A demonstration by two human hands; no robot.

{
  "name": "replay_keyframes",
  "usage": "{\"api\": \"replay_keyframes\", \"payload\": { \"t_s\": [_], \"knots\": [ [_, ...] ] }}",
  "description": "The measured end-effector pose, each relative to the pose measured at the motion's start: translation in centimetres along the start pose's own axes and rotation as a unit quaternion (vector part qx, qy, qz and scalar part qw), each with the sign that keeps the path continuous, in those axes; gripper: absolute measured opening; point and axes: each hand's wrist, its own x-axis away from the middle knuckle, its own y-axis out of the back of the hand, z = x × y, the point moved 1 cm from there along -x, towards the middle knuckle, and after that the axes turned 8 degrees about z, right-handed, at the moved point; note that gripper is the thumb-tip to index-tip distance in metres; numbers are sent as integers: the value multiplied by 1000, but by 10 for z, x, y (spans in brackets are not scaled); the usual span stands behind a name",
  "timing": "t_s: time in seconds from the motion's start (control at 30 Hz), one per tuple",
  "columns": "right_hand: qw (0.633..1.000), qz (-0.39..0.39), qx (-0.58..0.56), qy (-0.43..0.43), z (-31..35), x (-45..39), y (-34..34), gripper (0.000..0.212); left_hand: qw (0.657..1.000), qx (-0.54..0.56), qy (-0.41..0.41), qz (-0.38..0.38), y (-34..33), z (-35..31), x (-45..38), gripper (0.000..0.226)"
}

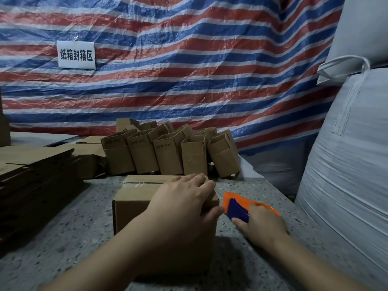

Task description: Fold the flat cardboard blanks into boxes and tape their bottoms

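Striped tarp (189, 70) backs the speckled bench (63, 217). Mid-bench, the left hand (184, 198) lies flat on one box (134, 198); the right hand (262, 223) clamps the tape dispenser (237, 206). Five front finished boxes (168, 156) crowd the far edge.

A white sign (76, 55) fixed to the striped tarpaulin (210, 70), upper left, reads "纸箱封箱区" in black characters. Several upright folded boxes (168, 158) at the far edge of the table (63, 217) carry faint print ending in "(KK)"; the characters before it are illegible.
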Motion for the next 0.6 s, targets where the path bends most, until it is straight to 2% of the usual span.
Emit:
{"api": "replay_keyframes", "payload": {
  "t_s": [0.1, 0.2, 0.27, 0.33, 0.37, 0.43, 0.47, 0.53, 0.6],
  "knots": [
    [999, 27, 11, -15, 1, -2, 0, 53, 1000, -2, 0, 1, -2, 0, -1, 68],
    [996, 56, 39, -52, 9, -1, 11, 71, 1000, -4, -2, 1, -2, 1, -2, 69],
    [998, 12, 27, -55, 16, -3, 27, 75, 1000, -3, -5, 0, -2, 2, -2, 70],
    [993, -57, -107, -13, 25, -3, 45, 63, 1000, -1, -7, -2, -3, 3, -2, 72],
    [974, -66, -217, 7, 32, -2, 57, 53, 1000, 0, -7, -3, -4, 3, -2, 72],
    [905, -30, -424, 18, 49, -2, 77, 36, 1000, 1, -6, -6, -5, 3, -2, 71],
    [874, -15, -486, 17, 57, -5, 85, 33, 1000, -1, -6, -8, -6, 3, -3, 73],
    [832, 7, -554, 13, 70, -8, 96, 33, 1000, -5, -8, -13, -5, 3, -3, 79],
    [810, 30, -585, 13, 79, -8, 97, 37, 1000, -5, -11, -20, -4, 2, -3, 84]
  ]
}}
